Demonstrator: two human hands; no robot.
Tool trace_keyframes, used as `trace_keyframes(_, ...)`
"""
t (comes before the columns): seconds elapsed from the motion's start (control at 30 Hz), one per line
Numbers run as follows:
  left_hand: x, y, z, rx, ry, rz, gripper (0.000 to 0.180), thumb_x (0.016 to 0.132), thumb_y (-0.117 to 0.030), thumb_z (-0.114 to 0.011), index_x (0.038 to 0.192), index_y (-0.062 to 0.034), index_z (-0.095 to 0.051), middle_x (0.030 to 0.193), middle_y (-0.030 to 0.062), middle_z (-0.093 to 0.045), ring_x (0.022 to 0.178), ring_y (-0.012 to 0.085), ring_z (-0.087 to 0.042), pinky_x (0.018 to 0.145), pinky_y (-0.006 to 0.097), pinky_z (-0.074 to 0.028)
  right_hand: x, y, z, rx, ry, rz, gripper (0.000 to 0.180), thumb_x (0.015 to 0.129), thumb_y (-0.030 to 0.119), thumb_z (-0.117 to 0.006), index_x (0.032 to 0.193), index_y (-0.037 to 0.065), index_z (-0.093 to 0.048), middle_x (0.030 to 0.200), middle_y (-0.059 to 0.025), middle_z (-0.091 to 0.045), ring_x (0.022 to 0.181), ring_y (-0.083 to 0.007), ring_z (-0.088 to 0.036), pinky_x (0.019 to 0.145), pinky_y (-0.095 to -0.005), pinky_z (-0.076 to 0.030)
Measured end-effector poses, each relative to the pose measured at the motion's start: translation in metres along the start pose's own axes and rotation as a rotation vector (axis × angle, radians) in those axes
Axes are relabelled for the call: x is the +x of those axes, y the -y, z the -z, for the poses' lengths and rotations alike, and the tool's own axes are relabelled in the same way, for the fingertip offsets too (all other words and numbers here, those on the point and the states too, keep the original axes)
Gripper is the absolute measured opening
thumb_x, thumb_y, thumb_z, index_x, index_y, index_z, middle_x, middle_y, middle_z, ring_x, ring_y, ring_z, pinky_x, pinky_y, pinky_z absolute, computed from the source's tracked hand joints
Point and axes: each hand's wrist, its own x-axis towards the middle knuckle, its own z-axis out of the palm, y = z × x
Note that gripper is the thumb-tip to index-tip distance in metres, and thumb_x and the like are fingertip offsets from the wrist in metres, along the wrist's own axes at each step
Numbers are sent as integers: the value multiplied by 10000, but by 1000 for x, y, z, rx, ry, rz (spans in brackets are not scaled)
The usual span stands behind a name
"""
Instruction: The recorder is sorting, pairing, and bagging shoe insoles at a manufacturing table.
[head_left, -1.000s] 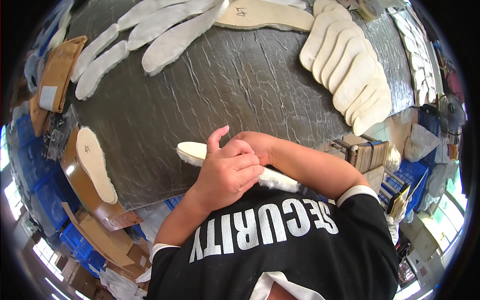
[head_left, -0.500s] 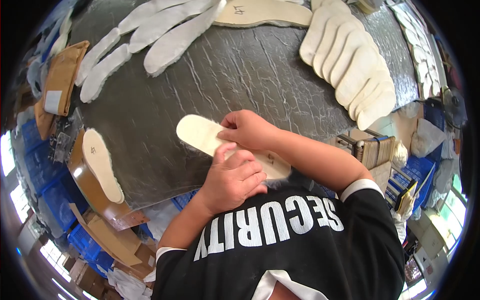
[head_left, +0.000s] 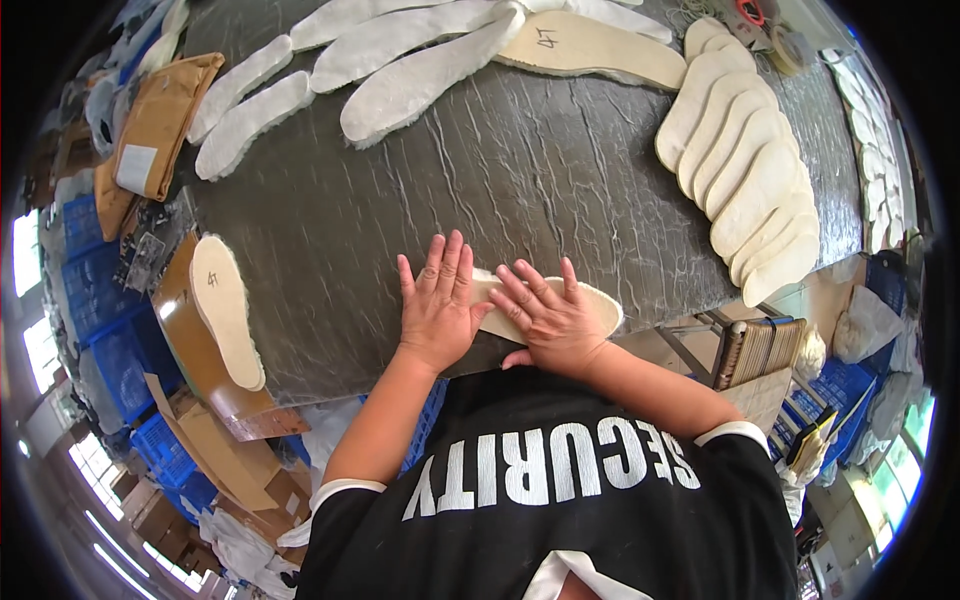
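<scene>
A cream insole with a fuzzy edge (head_left: 603, 308) lies flat near the table's front edge. My right hand (head_left: 555, 322) presses on it with the fingers spread. Over its left end rests my left hand (head_left: 438, 315), fingers stretched out and palm down; that end is largely hidden. Another cream insole (head_left: 226, 315), marked in ink, lies at the left edge of the dark table (head_left: 320, 240). Several cream insoles (head_left: 745, 185) overlap in a fanned row on the right. White fleecy insoles (head_left: 430, 85) are spread along the far side, beside a larger marked cream one (head_left: 590, 50).
A brown paper package (head_left: 165, 125) sits at the far left. Blue crates (head_left: 105, 350) and an opened cardboard box (head_left: 215, 455) stand left of the table. At the right are a woven seat (head_left: 757, 352) and a tape roll (head_left: 792, 50).
Both hands have gone from gripping the raised insole to lying flat on it at the table. The insole has turned to lie nearly level across. The whole view has shifted slightly.
</scene>
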Motion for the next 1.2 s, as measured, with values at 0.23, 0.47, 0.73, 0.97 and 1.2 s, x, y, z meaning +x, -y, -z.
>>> trace_keyframes(0.23,-2,1,12,63,-14,-3,721,797,-369,-644,1369,-19,-378,1522,142,-239,1415,323,-186,1107,580,-131,12,2,15,166,137,-23,1001,668,702,-564,1413,62,-374,1517,-118,-281,1426,-276,-204,1123,-584,-57)
trace_keyframes(0.47,-45,5,52,-380,-165,81,239,704,-200,-749,842,-68,-607,861,68,-619,818,288,-583,731,387,-433,-5,-26,37,213,-322,-227,661,821,439,-607,1341,68,-436,1469,-193,-324,1384,-382,-262,1115,-558,-130)
trace_keyframes(0.73,-152,135,138,578,-441,791,310,838,-77,-655,1111,15,-541,1007,172,-620,905,292,-599,816,364,-480,47,-28,30,267,-288,-283,485,741,219,-715,1180,86,-557,1373,-160,-417,1316,-349,-346,1093,-534,-217)
trace_keyframes(0.97,61,138,89,-472,-577,323,167,878,-61,-583,1025,16,-603,949,194,-656,890,319,-646,783,364,-507,86,-11,20,557,-298,-164,375,773,159,-711,1112,62,-584,1271,-179,-508,1164,-374,-483,978,-448,-402)
trace_keyframes(1.2,150,143,47,-747,-381,537,176,790,-1,-581,965,-5,-569,840,134,-637,768,245,-626,709,337,-507,71,-13,9,1200,-130,-541,329,895,140,-614,1189,17,-534,1135,-168,-593,978,-264,-624,829,-349,-508)
